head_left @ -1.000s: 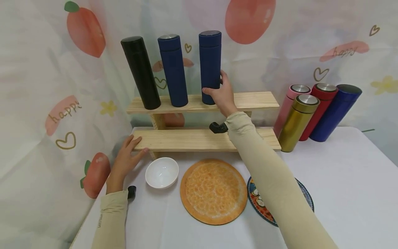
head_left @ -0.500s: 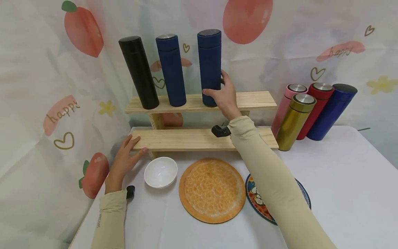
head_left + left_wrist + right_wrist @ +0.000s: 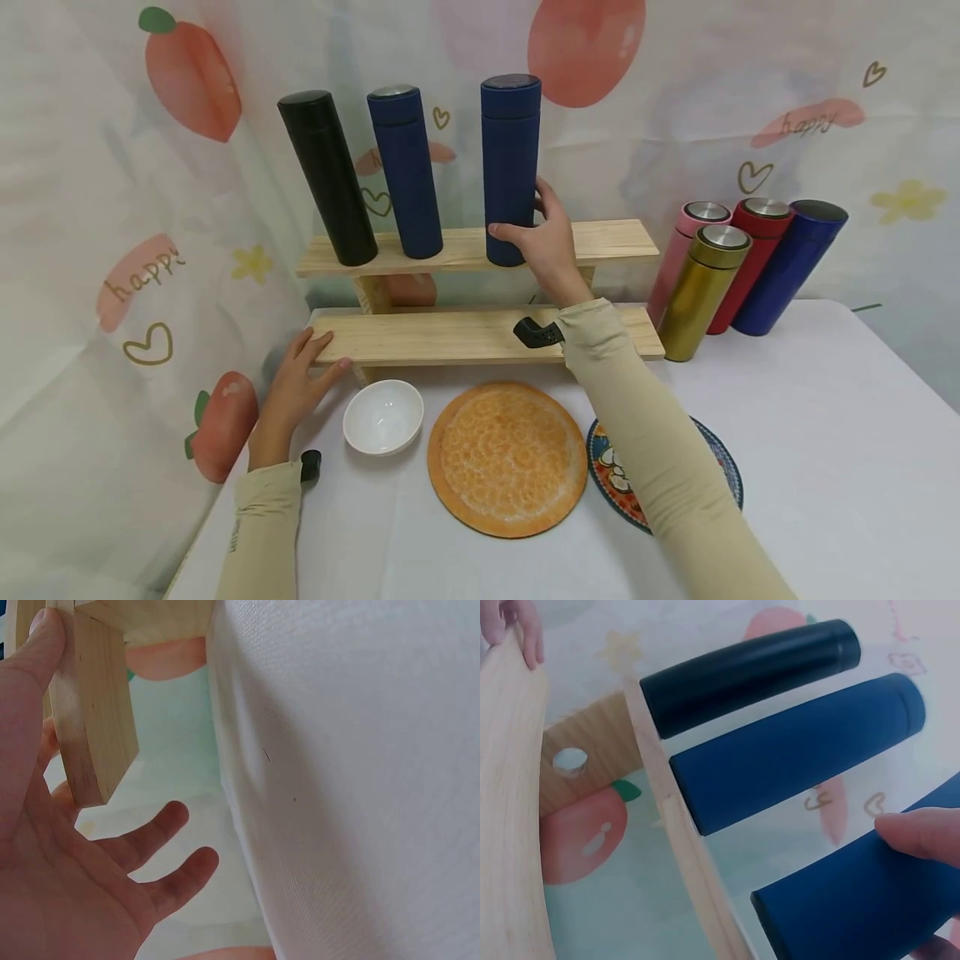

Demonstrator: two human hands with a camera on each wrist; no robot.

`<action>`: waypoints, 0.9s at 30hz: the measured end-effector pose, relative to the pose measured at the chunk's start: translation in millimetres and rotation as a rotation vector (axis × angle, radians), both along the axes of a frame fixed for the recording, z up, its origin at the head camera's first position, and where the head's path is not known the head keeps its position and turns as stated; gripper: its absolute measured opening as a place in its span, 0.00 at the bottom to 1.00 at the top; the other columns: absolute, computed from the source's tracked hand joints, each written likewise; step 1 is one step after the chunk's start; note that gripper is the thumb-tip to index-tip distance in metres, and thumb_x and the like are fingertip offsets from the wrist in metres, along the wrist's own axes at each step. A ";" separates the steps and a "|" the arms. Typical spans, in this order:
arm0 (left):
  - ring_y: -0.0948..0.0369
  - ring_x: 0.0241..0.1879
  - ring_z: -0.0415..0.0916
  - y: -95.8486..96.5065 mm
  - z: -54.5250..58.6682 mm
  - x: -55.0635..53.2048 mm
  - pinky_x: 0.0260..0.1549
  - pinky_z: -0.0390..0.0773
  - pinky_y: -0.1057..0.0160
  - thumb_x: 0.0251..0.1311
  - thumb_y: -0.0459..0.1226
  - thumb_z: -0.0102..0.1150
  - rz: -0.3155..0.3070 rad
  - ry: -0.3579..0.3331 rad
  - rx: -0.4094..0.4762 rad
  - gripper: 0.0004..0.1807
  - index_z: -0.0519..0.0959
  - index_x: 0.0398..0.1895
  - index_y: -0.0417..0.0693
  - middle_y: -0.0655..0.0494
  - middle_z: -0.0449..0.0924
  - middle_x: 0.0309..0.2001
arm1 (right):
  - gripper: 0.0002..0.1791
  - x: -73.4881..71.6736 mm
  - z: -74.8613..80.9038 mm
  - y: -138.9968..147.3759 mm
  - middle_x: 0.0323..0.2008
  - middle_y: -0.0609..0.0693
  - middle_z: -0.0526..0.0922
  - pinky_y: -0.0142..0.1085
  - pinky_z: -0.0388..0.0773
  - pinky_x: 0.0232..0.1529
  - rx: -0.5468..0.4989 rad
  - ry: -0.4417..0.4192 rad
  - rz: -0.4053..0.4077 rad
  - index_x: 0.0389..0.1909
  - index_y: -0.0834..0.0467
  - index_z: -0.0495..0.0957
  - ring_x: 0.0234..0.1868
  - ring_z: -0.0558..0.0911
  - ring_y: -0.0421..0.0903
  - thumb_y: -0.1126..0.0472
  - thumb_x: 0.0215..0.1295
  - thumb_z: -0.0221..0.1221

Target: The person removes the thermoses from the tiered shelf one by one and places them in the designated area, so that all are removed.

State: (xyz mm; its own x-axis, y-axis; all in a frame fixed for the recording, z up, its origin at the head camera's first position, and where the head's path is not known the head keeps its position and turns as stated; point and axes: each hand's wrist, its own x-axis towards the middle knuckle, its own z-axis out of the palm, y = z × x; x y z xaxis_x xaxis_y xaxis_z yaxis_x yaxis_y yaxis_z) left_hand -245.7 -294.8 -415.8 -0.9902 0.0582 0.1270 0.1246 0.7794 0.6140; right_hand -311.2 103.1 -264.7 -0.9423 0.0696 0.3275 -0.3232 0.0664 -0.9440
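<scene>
In the head view, my right hand [image 3: 547,246] grips the lower part of a dark blue thermos bottle [image 3: 512,150]. The bottle is upright, its base over the front edge of the upper shelf board. A small gap shows between base and board in the right wrist view. Left of it, a black thermos [image 3: 330,179] and a second dark blue thermos [image 3: 407,171] stand on the same board. My left hand [image 3: 296,387] holds the left end of the lower board of the wooden shelf [image 3: 450,336]. Its thumb [image 3: 41,645] lies against the wood; two fingers stick out free.
Right of the shelf stand pink [image 3: 675,258], gold [image 3: 702,296], red [image 3: 753,262] and blue [image 3: 791,267] thermoses. A white bowl [image 3: 384,417], a round orange-brown mat [image 3: 507,458] and a patterned round mat [image 3: 720,454], partly under my right sleeve, lie in front.
My right hand has brought the dark blue thermos forward, from over the upper board to its front edge. My left hand stays on the lower board. The head view has shifted slightly.
</scene>
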 end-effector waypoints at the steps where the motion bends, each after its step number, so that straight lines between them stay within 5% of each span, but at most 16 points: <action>1: 0.32 0.81 0.46 -0.1 0.1 0.1 0.74 0.52 0.27 0.76 0.58 0.62 -0.001 0.003 0.001 0.44 0.60 0.85 0.46 0.38 0.42 0.86 | 0.53 2.0 -0.5 1.0 0.73 0.56 0.70 0.52 0.74 0.67 -0.006 0.004 -0.002 0.85 0.47 0.59 0.65 0.76 0.58 0.64 0.62 0.74; 27: 0.31 0.81 0.44 1.0 3.3 2.4 0.73 0.52 0.26 0.75 0.58 0.62 -0.005 -0.016 0.009 0.46 0.59 0.85 0.46 0.38 0.40 0.86 | 0.52 50.1 -16.8 39.1 0.75 0.54 0.69 0.56 0.77 0.63 0.016 0.033 -0.033 0.85 0.46 0.61 0.64 0.76 0.60 0.65 0.62 0.74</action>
State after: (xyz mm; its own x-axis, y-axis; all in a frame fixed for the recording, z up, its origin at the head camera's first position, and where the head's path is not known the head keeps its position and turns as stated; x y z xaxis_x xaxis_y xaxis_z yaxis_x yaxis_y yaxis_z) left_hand -243.3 -293.8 -412.5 -0.9917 0.0626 0.1121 0.1192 0.7732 0.6229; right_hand -261.1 142.2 -281.5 -0.9282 0.0947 0.3599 -0.3518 0.0923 -0.9315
